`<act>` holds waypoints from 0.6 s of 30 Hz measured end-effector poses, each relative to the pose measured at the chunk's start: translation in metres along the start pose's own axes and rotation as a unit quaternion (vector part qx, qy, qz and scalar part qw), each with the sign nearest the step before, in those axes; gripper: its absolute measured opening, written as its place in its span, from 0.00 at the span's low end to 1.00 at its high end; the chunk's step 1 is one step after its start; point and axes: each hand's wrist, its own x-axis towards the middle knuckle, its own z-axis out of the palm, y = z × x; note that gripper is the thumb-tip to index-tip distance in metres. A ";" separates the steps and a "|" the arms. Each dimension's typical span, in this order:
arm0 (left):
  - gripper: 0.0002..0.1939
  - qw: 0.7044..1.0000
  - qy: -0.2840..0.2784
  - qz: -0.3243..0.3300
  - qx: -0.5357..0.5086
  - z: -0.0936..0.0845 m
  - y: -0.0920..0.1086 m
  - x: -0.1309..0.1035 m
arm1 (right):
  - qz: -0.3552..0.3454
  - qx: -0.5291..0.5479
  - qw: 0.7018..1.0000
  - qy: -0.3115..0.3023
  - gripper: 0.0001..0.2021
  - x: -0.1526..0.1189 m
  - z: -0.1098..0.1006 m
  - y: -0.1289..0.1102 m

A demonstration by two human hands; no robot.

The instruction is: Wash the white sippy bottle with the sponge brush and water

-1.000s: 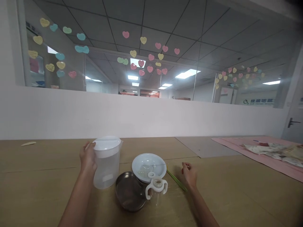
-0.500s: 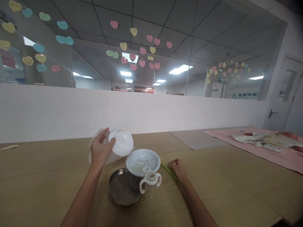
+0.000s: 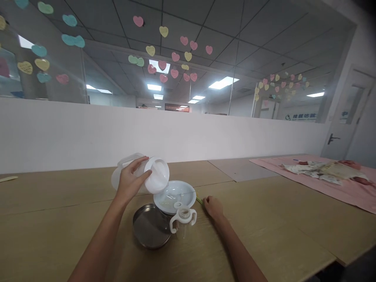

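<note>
In my left hand (image 3: 133, 178) is a translucent white plastic jug (image 3: 117, 176), tipped on its side. Its round white end (image 3: 158, 175) faces right, above the left rim of a pale bowl (image 3: 190, 201). The bowl has clear items in it, hard to make out. My right hand (image 3: 214, 207) rests on the table right of the bowl, fingers curled closed. They meet a thin yellow-green strip (image 3: 199, 200); whether they grip it I cannot tell. In front of the bowl stands a clear baby bottle (image 3: 182, 231) with white handles, its top open. A round metal pan (image 3: 151, 233) sits to its left.
A white wall (image 3: 188, 137) with glass above runs behind the brown table (image 3: 279, 219). At the right a pink cloth (image 3: 317, 192) carries a doll-like figure (image 3: 331, 170) in pale clothes. A thin pale strip (image 3: 8, 179) lies at the far left.
My left hand has brought the jug right, with its white end now overlapping the bowl's rim. My right hand has moved left to the yellow-green strip. The whole view has shifted slightly.
</note>
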 end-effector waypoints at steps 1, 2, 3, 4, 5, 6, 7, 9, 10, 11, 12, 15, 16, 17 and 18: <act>0.20 1.000 -0.005 0.000 0.003 0.001 0.001 -0.001 | -0.001 -0.005 1.000 -0.001 0.18 0.000 0.001 0.000; 0.19 1.000 -0.010 0.001 0.007 0.001 0.002 -0.001 | -0.002 -0.009 1.000 -0.002 0.18 0.000 0.002 -0.001; 0.19 1.000 -0.013 0.002 0.011 0.002 0.003 -0.002 | -0.003 -0.013 1.000 -0.003 0.18 0.001 0.003 -0.001; 0.19 1.000 -0.016 0.003 0.016 0.002 0.004 -0.002 | -0.006 -0.016 1.000 -0.003 0.19 0.001 0.004 -0.001; 0.19 1.000 -0.017 0.003 0.022 0.003 0.005 -0.003 | -0.008 -0.019 1.000 -0.003 0.19 0.001 0.005 0.000; 0.18 0.999 -0.020 0.002 0.028 0.003 0.005 -0.003 | -0.011 -0.022 1.000 -0.003 0.19 0.002 0.005 0.001; 0.19 0.999 -0.023 0.000 0.033 0.003 0.006 -0.004 | -0.013 -0.024 1.000 -0.004 0.19 0.002 0.006 0.001; 0.19 0.999 -0.031 -0.007 0.037 0.004 0.007 -0.004 | -0.016 -0.029 0.999 -0.005 0.19 0.002 0.007 0.003; 0.19 0.999 -0.036 -0.010 0.037 0.004 0.006 -0.005 | -0.018 -0.031 0.999 -0.005 0.20 0.003 0.007 0.004; 0.19 0.998 -0.040 -0.012 0.036 0.004 0.006 -0.005 | -0.019 -0.032 0.999 -0.006 0.20 0.003 0.007 0.004; 0.19 0.998 -0.044 -0.012 0.034 0.004 0.006 -0.005 | -0.020 -0.034 0.999 -0.006 0.20 0.003 0.007 0.005; 0.20 0.998 -0.059 -0.007 0.034 0.004 0.006 -0.005 | -0.021 -0.037 0.999 -0.005 0.20 0.001 0.006 0.004; 0.20 0.997 -0.064 -0.005 0.035 0.003 0.006 -0.005 | -0.022 -0.037 0.999 -0.004 0.20 0.001 0.006 0.004; 0.20 0.997 -0.069 -0.003 0.037 0.003 0.006 -0.005 | -0.023 -0.038 0.999 -0.002 0.20 0.000 0.005 0.004; 0.20 0.997 -0.074 -0.002 0.039 0.003 0.007 -0.005 | -0.024 -0.038 0.999 -0.001 0.20 0.000 0.005 0.003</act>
